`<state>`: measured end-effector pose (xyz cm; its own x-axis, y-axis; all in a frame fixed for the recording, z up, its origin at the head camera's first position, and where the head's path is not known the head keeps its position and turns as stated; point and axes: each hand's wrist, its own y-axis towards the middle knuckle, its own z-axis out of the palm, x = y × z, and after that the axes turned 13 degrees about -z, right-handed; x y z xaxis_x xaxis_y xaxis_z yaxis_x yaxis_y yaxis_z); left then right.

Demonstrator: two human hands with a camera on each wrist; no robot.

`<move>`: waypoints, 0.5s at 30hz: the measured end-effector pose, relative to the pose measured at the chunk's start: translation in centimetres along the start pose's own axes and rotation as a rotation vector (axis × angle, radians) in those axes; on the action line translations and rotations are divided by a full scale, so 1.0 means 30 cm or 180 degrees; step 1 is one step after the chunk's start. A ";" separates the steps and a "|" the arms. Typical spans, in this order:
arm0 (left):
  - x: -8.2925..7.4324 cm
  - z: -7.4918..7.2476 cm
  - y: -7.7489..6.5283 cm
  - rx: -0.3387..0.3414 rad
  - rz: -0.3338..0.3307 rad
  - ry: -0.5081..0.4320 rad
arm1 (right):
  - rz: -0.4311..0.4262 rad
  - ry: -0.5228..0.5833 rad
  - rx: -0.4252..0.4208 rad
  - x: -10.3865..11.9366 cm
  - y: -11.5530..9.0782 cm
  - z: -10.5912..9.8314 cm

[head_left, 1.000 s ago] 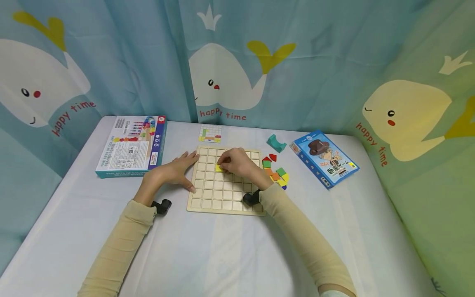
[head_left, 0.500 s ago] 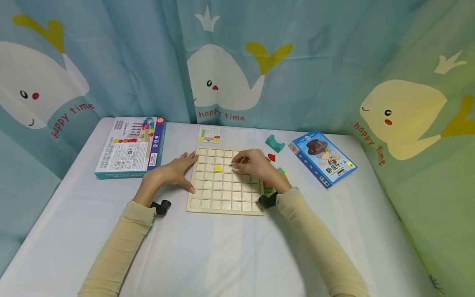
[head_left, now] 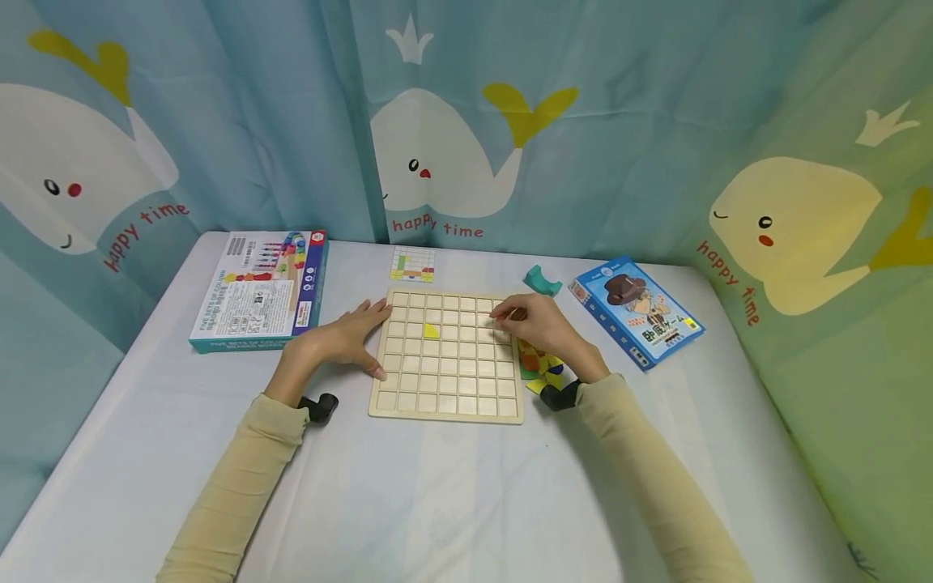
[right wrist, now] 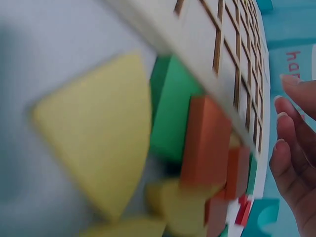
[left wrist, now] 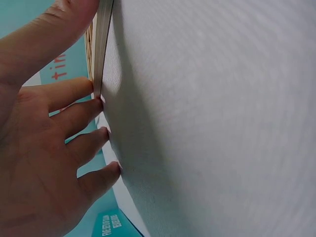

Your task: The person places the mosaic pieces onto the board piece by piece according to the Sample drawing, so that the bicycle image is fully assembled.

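Observation:
A wooden grid board (head_left: 445,407) lies on the white table, with one yellow quarter-round tile (head_left: 431,331) in a cell left of its middle. My left hand (head_left: 342,336) spreads along the board's left side; its thumb and index finger touch the edge. Over the board's right edge hovers my right hand (head_left: 526,317), and the right wrist view shows its fingers (right wrist: 286,158) loosely bent with nothing between them. Beneath that hand, a pile of coloured tiles (head_left: 535,362) sits against the board: yellow, green, orange and blue pieces. The hand covers part of the pile in the head view.
A small pattern card (head_left: 412,264) lies behind the board. At the back left is a bead game box (head_left: 255,283). A blue card game box (head_left: 637,312) lies at the right, with a teal curved piece (head_left: 543,281) near it. A printed curtain (head_left: 627,129) hangs behind the table.
My right hand has let go of the yellow quarter-round tile, which stays in its cell, and has moved right toward the loose tiles. My left hand has stayed at the board's edge.

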<state>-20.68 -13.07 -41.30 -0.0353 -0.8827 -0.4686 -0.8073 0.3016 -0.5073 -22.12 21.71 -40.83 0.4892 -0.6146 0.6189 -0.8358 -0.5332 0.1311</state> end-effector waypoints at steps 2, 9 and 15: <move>0.000 0.000 -0.001 0.0003 -0.0007 0.0003 | 0.0099 0.0012 -0.0017 -0.016 -0.010 -0.009; -0.003 -0.003 -0.004 0.0007 -0.0014 0.0008 | 0.0366 0.0033 -0.0049 -0.064 -0.045 -0.042; -0.003 -0.003 -0.005 0.0005 0.0001 0.0010 | 0.0500 0.0035 -0.0017 -0.105 -0.055 -0.058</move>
<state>-20.61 -13.07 -41.13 -0.0375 -0.8837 -0.4666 -0.8063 0.3025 -0.5083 -22.71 25.55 -41.66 0.3497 -0.6836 0.6406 -0.9030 -0.4281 0.0361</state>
